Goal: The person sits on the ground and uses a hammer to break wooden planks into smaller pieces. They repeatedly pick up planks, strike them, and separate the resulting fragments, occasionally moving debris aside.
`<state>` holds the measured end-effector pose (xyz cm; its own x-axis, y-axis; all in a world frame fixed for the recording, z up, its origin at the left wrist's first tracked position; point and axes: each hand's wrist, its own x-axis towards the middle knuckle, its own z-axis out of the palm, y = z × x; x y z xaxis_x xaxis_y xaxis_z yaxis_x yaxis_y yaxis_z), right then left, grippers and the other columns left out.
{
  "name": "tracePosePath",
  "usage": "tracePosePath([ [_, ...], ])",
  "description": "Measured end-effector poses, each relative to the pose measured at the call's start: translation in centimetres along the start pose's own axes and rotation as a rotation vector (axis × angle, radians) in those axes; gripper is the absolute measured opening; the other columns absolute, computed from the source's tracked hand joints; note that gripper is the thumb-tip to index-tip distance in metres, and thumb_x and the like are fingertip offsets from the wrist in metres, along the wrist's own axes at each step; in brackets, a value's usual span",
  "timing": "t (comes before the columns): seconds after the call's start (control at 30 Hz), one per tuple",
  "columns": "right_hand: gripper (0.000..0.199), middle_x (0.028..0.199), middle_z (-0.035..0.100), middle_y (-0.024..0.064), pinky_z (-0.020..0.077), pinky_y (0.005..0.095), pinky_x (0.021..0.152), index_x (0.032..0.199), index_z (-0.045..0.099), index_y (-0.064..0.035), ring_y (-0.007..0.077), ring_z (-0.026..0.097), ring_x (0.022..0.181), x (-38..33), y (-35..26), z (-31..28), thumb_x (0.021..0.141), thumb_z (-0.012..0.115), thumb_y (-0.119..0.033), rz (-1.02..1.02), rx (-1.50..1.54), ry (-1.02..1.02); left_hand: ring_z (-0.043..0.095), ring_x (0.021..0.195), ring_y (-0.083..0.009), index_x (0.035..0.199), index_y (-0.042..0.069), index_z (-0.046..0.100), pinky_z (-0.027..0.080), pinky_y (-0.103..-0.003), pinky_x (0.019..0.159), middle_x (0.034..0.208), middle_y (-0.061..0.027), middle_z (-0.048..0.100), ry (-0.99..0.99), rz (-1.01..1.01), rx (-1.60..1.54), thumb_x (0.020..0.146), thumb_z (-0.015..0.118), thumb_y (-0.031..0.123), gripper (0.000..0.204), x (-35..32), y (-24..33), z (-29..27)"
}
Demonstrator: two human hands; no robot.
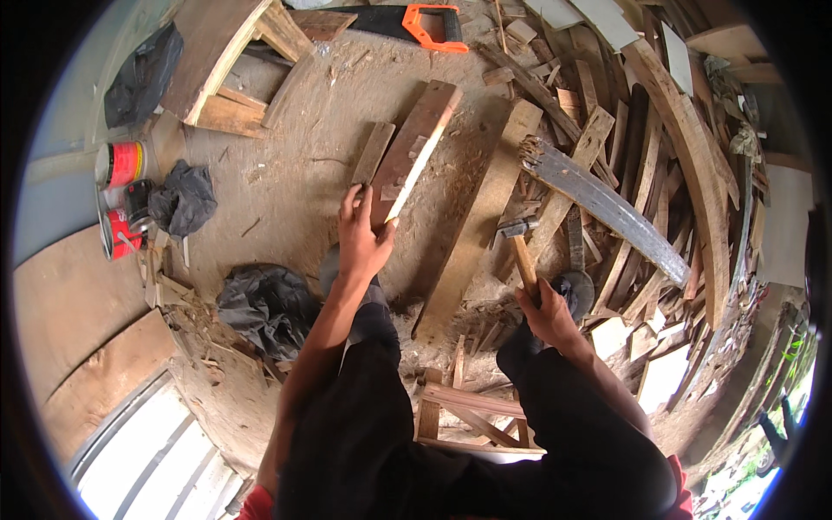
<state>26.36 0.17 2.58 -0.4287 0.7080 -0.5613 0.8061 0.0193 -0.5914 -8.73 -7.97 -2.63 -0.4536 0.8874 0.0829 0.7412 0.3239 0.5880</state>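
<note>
My left hand (364, 243) grips the near end of a short reddish-brown board (414, 149), thumb on its right edge and fingers on the left. The board slants away from me, and its right edge is pale. A smaller brown wood block (374, 152) lies along its left side, close to my fingertips. My right hand (552, 314) is closed around the wooden handle of a claw hammer (523, 260). The hammer's metal head points away from me, over the gap beside a long plank (482, 217) on the ground.
A handsaw (438, 28) with an orange and black handle lies at the far side. Scrap lumber (646, 165) is heaped on the right, with a grey-coated board (607, 204) across it. Black plastic bags (267, 310), cans (121, 165) and a wooden frame (230, 74) stand on the left.
</note>
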Motion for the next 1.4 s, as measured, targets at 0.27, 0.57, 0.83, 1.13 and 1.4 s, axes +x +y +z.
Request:
tracePosePath([
  [0.27,0.039,0.068,0.057,0.0165,0.0432,0.0418,0.057,0.087,0.052,-0.0001,0.0320,0.057,0.060,0.1,0.2,-0.7,0.091,0.066,-0.036,-0.056,0.011,0.065,0.019,0.144,-0.0454,0.146,0.001,0.034,0.019,-0.058,0.116,0.154,-0.0258,0.025,0.095,-0.074,0.181,0.089,0.065,0.021,0.068,0.9,3.3,-1.8],
  [0.57,0.039,0.065,0.061,0.0213,0.0469,0.0463,0.060,0.088,0.057,0.0016,0.0420,0.062,0.065,-0.9,0.6,-3.3,0.089,0.066,-0.037,-0.076,0.048,-0.017,0.021,0.145,-0.0393,0.143,0.002,0.038,0.018,-0.057,0.118,0.152,-0.0202,0.030,-0.261,0.406,-0.010,0.087,0.065,0.017,0.064,1.4,9.8,1.7],
  [0.83,0.047,0.078,0.066,0.0225,0.0534,0.0502,0.067,0.111,0.053,-0.0026,0.0405,0.067,0.077,0.7,3.6,-2.1,0.089,0.061,-0.043,-0.040,-0.325,-0.078,0.023,0.145,-0.0353,0.146,0.003,0.033,0.015,-0.055,0.119,0.152,-0.0175,0.031,-0.498,0.920,0.158,0.077,0.077,0.029,0.086,12.1,20.3,1.4],
  [1.13,0.058,0.080,0.065,0.0237,0.0541,0.0492,0.066,0.117,0.045,0.0032,0.0428,0.065,0.076,1.9,3.8,-1.2,0.084,0.067,-0.040,-0.289,-0.137,0.084,0.060,0.102,-0.0360,0.126,0.000,0.048,0.040,-0.050,0.094,0.111,-0.0194,0.061,-0.511,0.810,0.287,0.081,0.063,0.065,0.080,14.7,20.1,10.1],
  [1.4,0.052,0.072,0.063,0.0232,0.0527,0.0505,0.062,0.112,0.050,0.0011,0.0441,0.064,0.069,1.1,3.3,-2.1,0.087,0.063,-0.043,-0.185,-0.177,-0.019,0.061,0.072,-0.0229,0.091,-0.003,0.060,0.049,-0.039,0.067,0.079,-0.0145,0.063,-1.062,0.198,-0.206,0.084,0.060,0.064,0.067,10.8,17.3,4.0],
])
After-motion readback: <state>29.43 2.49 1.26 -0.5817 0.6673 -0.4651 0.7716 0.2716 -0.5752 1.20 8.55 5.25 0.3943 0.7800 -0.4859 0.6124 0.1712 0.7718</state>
